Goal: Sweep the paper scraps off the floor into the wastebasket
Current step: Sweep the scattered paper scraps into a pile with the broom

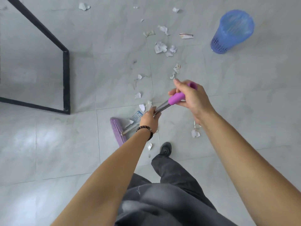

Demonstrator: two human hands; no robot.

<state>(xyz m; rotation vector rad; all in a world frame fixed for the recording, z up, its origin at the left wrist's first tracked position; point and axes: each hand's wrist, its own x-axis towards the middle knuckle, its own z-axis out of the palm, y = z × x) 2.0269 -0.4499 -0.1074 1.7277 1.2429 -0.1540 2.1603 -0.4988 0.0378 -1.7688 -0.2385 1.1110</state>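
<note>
Scraps (pixel 160 47) mostly beyond broom (pixel 116 128) grip

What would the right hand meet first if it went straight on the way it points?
Probably nothing close: the right hand, gripping the broom handle, points toward small paper scraps on the floor just beyond. Depth is unclear; they seem to lie well below it.

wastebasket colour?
Blue, with a mesh-patterned wall: the wastebasket, seen clearly in the head view.
</note>
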